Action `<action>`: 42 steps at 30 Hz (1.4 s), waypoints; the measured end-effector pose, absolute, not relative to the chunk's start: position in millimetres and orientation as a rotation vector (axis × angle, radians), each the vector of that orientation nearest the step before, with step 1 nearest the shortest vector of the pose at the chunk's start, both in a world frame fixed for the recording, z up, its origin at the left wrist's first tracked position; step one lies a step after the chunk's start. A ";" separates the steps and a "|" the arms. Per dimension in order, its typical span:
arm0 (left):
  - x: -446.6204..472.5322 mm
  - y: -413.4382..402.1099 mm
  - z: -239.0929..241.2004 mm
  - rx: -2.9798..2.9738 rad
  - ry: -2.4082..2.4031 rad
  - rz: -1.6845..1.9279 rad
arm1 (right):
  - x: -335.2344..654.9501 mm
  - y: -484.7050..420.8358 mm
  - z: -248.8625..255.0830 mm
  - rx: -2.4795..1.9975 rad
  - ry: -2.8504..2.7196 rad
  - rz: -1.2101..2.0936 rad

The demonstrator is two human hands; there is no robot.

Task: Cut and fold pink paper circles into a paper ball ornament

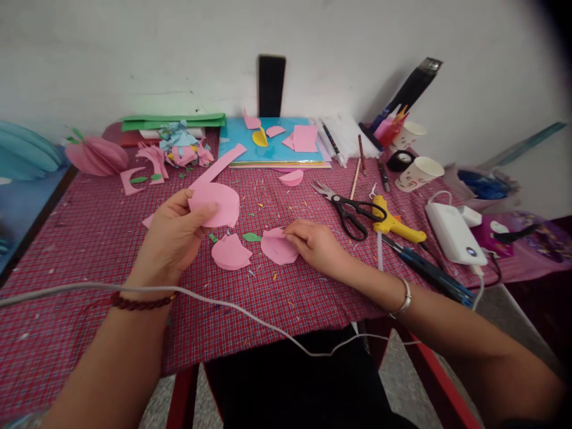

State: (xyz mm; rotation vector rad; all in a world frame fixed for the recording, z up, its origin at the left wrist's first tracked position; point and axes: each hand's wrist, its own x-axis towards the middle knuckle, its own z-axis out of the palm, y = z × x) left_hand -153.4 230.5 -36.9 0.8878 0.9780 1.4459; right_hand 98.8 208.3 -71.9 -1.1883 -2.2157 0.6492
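Note:
My left hand [176, 229] is closed on a rounded pink paper cutout [223, 202], its thumb lying on top, just above the table. Below it, a pink paper shape [230, 253] lies on the cloth with a small green bit at its edge. To the right is another pink paper shape [277, 249], beside a green paper leaf [252, 237]. The fingertips of my right hand [315, 243] pinch this shape's right edge. A pink paper strip [223, 162] lies behind my left hand.
Black-handled scissors [344, 208], a yellow glue gun [397, 223] and a blue cutter [433, 274] lie right of my hands. Paper cups [419, 173] and a white power bank [456, 232] stand further right. Paper scraps [179, 146] sit back left. A white cable [232, 305] crosses my left wrist.

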 end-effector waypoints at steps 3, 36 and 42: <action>-154.6 229.4 -35.7 0.920 0.968 1.421 | 100.8 216.9 -68.8 -1.312 -1.954 0.773; -157.4 222.2 -27.3 1.070 1.060 1.525 | 95.0 196.0 -51.2 -1.321 -2.519 0.395; -153.3 220.0 -26.8 1.068 1.010 1.414 | 98.2 213.9 -50.0 -1.398 -2.085 0.618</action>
